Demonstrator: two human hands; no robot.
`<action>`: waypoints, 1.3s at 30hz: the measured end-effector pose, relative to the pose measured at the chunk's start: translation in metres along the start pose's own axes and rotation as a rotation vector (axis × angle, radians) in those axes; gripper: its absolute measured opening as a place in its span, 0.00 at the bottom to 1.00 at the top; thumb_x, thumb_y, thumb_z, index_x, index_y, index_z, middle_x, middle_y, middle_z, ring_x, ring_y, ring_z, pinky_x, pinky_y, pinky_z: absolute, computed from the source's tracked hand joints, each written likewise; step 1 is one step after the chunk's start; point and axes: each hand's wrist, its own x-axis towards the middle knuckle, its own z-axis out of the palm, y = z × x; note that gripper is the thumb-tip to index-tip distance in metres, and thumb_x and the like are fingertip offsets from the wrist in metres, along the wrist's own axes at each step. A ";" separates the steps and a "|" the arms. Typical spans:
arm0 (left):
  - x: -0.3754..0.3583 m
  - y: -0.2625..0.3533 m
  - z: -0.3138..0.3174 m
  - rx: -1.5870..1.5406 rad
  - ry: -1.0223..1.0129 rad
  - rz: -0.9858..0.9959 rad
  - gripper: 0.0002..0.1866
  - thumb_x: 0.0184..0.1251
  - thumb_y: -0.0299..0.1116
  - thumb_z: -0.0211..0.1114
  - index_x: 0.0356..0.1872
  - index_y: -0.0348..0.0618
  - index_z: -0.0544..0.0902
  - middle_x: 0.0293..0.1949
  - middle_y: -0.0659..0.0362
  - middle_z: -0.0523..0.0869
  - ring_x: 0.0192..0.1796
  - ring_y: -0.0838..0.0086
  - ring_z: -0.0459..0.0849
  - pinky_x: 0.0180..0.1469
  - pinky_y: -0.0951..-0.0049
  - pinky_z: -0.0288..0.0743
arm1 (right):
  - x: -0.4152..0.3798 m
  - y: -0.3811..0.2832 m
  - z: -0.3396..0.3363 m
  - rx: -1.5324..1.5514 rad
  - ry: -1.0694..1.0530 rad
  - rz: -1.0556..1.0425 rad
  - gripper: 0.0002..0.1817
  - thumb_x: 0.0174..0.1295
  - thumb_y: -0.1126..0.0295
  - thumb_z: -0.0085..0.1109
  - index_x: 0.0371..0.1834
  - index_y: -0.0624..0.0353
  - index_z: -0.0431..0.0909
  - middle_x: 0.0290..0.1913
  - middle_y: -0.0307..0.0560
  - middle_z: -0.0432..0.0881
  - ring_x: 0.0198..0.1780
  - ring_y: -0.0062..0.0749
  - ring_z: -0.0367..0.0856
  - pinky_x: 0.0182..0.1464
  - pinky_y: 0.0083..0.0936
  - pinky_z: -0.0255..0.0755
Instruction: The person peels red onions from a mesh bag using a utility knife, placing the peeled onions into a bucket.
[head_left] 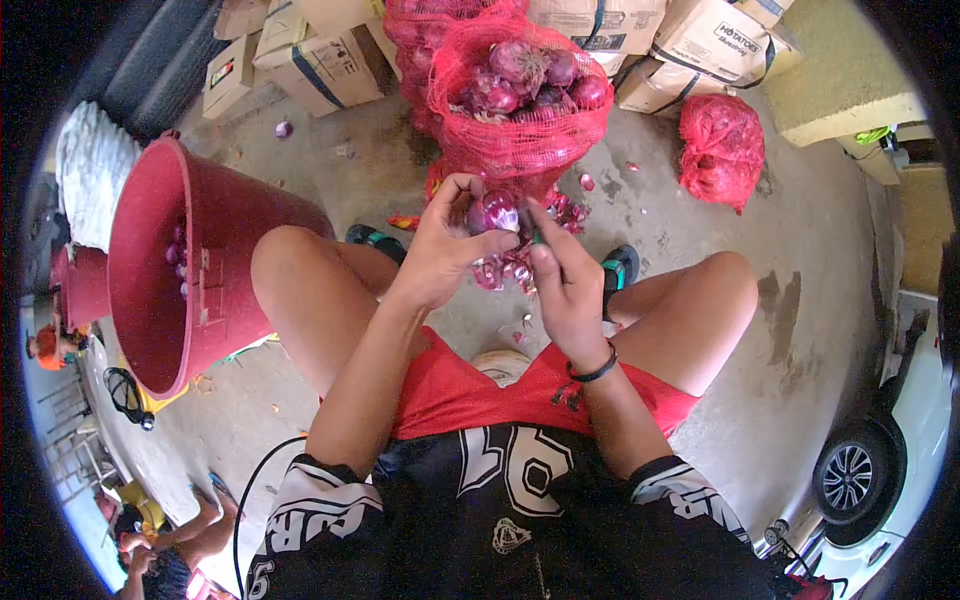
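Note:
Between the thumb and fingers of my left hand [440, 245] is a red onion [497, 212], purple and shiny with a pale patch. My right hand [568, 280] is closed close to the onion's right side, pinching a small green-handled tool [538, 237]. Most of that tool is hidden by the fingers, so its blade or tip cannot be made out. Below both hands, a pile of onion skins [505, 272] lies on the floor between my feet. Just beyond them stands an open red mesh sack [520, 140] full of red onions.
To the left a big red tub [150, 350] lies tilted, some onions inside. Cardboard boxes [715, 45] are stacked at the back, near a smaller red mesh bag [720, 150]. A parked car [870, 480] is at right; other people [160, 540] sit at lower left.

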 end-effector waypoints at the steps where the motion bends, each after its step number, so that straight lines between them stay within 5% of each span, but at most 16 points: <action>1: 0.000 0.001 0.000 0.001 -0.006 0.009 0.30 0.48 0.15 0.74 0.52 0.44 0.70 0.47 0.63 0.75 0.51 0.76 0.77 0.55 0.73 0.75 | 0.000 0.000 -0.002 0.150 0.008 0.158 0.23 0.71 0.70 0.50 0.69 0.61 0.69 0.42 0.50 0.82 0.34 0.27 0.77 0.41 0.22 0.72; 3: 0.000 0.001 -0.001 0.000 -0.017 0.027 0.31 0.47 0.14 0.74 0.52 0.43 0.71 0.47 0.63 0.75 0.52 0.76 0.77 0.56 0.73 0.75 | -0.002 -0.001 -0.009 0.448 0.021 0.476 0.22 0.73 0.68 0.49 0.69 0.60 0.68 0.41 0.40 0.81 0.32 0.17 0.71 0.37 0.16 0.69; 5: 0.000 0.000 -0.003 -0.021 -0.037 0.045 0.31 0.47 0.14 0.74 0.53 0.43 0.71 0.48 0.62 0.75 0.52 0.75 0.78 0.56 0.72 0.75 | -0.001 0.003 -0.011 0.421 -0.003 0.446 0.24 0.75 0.66 0.48 0.72 0.58 0.66 0.42 0.35 0.78 0.33 0.11 0.67 0.36 0.12 0.66; 8: 0.000 -0.003 -0.002 -0.054 -0.037 0.044 0.31 0.48 0.14 0.74 0.53 0.43 0.71 0.48 0.62 0.75 0.52 0.75 0.78 0.55 0.72 0.76 | -0.005 0.001 -0.014 0.341 -0.038 0.457 0.27 0.72 0.68 0.50 0.73 0.59 0.62 0.47 0.46 0.82 0.38 0.21 0.77 0.42 0.19 0.72; 13: 0.001 -0.004 -0.005 -0.043 -0.007 0.009 0.31 0.48 0.14 0.74 0.53 0.44 0.69 0.48 0.62 0.77 0.51 0.75 0.79 0.54 0.72 0.77 | -0.001 -0.015 -0.007 0.064 -0.123 0.140 0.32 0.67 0.70 0.53 0.74 0.60 0.58 0.54 0.66 0.79 0.54 0.46 0.83 0.56 0.32 0.73; 14: 0.001 -0.003 -0.004 -0.044 -0.010 0.019 0.31 0.48 0.14 0.74 0.53 0.44 0.69 0.47 0.61 0.77 0.50 0.75 0.79 0.54 0.72 0.77 | -0.001 -0.010 -0.004 0.011 -0.097 0.037 0.31 0.67 0.70 0.53 0.74 0.60 0.59 0.52 0.64 0.80 0.48 0.47 0.84 0.53 0.33 0.74; 17: 0.001 -0.004 -0.003 -0.031 -0.003 0.035 0.31 0.49 0.13 0.73 0.53 0.44 0.69 0.47 0.61 0.77 0.50 0.75 0.79 0.53 0.72 0.78 | 0.002 -0.021 -0.009 0.101 -0.169 0.231 0.29 0.67 0.72 0.53 0.73 0.61 0.62 0.47 0.62 0.80 0.44 0.45 0.83 0.51 0.34 0.75; 19: 0.001 -0.004 -0.003 -0.026 0.002 0.038 0.31 0.49 0.13 0.73 0.53 0.44 0.69 0.47 0.62 0.77 0.50 0.75 0.79 0.53 0.72 0.78 | 0.002 -0.015 -0.006 0.034 -0.120 0.104 0.28 0.67 0.73 0.53 0.71 0.61 0.65 0.45 0.61 0.80 0.42 0.44 0.82 0.49 0.32 0.75; 23: 0.000 -0.003 -0.002 -0.010 0.011 0.054 0.30 0.49 0.13 0.73 0.52 0.44 0.69 0.47 0.62 0.76 0.50 0.75 0.79 0.53 0.72 0.78 | 0.002 -0.020 -0.008 -0.053 -0.172 0.179 0.26 0.65 0.74 0.55 0.68 0.61 0.69 0.39 0.57 0.79 0.38 0.43 0.80 0.46 0.28 0.75; 26: 0.001 -0.001 0.000 0.000 0.012 0.063 0.31 0.49 0.14 0.73 0.53 0.44 0.69 0.48 0.61 0.76 0.51 0.75 0.78 0.54 0.72 0.77 | 0.001 -0.017 -0.006 -0.026 -0.104 0.106 0.24 0.67 0.72 0.54 0.68 0.62 0.69 0.33 0.52 0.78 0.33 0.36 0.77 0.42 0.28 0.74; 32: 0.001 0.002 -0.006 -0.002 -0.033 0.037 0.31 0.49 0.15 0.73 0.55 0.42 0.70 0.50 0.62 0.75 0.54 0.75 0.77 0.58 0.71 0.75 | -0.004 -0.020 -0.006 0.720 -0.039 0.548 0.22 0.75 0.65 0.47 0.69 0.58 0.69 0.29 0.32 0.72 0.26 0.13 0.65 0.27 0.15 0.62; 39: -0.003 0.009 -0.011 -0.099 -0.215 -0.046 0.30 0.52 0.16 0.70 0.58 0.40 0.71 0.55 0.60 0.76 0.58 0.73 0.77 0.61 0.69 0.73 | 0.002 -0.010 -0.013 0.758 0.033 0.550 0.24 0.75 0.62 0.47 0.71 0.57 0.66 0.29 0.28 0.69 0.25 0.10 0.62 0.26 0.10 0.56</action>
